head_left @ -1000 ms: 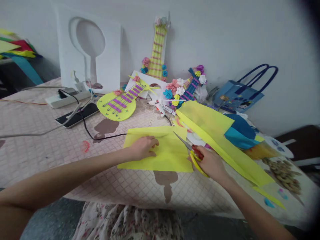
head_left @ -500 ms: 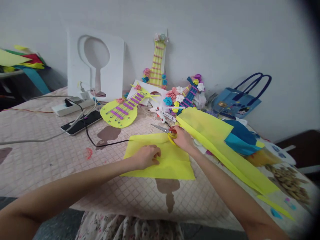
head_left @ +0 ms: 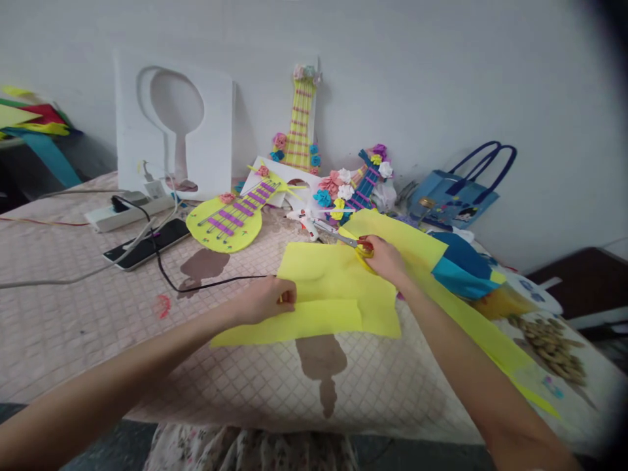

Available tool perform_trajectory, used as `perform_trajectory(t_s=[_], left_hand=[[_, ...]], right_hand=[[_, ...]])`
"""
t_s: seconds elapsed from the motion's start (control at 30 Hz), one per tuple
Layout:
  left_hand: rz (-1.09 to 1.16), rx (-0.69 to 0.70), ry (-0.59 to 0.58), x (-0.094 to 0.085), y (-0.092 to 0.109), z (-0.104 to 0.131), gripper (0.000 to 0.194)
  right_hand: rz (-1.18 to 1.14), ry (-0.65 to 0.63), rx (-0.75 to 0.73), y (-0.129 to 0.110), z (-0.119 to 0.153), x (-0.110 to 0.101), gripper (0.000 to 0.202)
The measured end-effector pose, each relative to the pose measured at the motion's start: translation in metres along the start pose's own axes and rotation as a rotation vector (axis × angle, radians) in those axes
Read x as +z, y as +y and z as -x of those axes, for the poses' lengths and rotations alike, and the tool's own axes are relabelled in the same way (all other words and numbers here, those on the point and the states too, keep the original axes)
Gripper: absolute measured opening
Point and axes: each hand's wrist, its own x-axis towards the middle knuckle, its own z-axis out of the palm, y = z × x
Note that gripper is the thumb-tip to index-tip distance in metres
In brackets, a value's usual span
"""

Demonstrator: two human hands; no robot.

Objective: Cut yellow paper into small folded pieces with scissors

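Note:
My left hand has its fingers curled together on a narrow yellow paper strip, pinching it near its upper left part. Under and behind that strip a larger yellow paper sheet lies flat on the table. My right hand grips scissors by their red and yellow handles, above the sheet's back right corner. The blades point left and away from me. Both forearms reach in from the lower corners.
A yellow guitar-shaped craft lies left of a glue gun. A phone, a power strip and cables lie at left. Folded yellow paper, blue paper, a blue bag and peanuts are at right.
My left hand has moved left and toward me with the yellow strip, which now shows apart over the sheet. The right hand with the scissors has shifted right; the view has turned slightly right.

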Motion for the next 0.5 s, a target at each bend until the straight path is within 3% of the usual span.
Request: perform_trajectory(t_s=[0.17, 0.33, 0.43, 0.5], left_hand=[[0.074, -0.064, 0.005, -0.046, -0.04, 0.002, 0.014], [-0.235, -0.246, 0.173, -0.101, -0.08, -0.005, 0.018], [-0.398, -0.294, 0.244, -0.122, -0.085, -0.008, 0.026], [-0.498, -0.358, 0.327, -0.126, -0.08, -0.009, 0.029]], right_hand=[[0.006, 0.051, 0.072, 0.025, 0.004, -0.004, 0.034], [-0.024, 0.077, 0.101, 0.032, 0.013, 0.007, 0.033], [-0.048, 0.089, 0.094, 0.031, 0.016, 0.015, 0.031], [-0.069, 0.097, 0.085, 0.03, 0.017, 0.019, 0.029]])
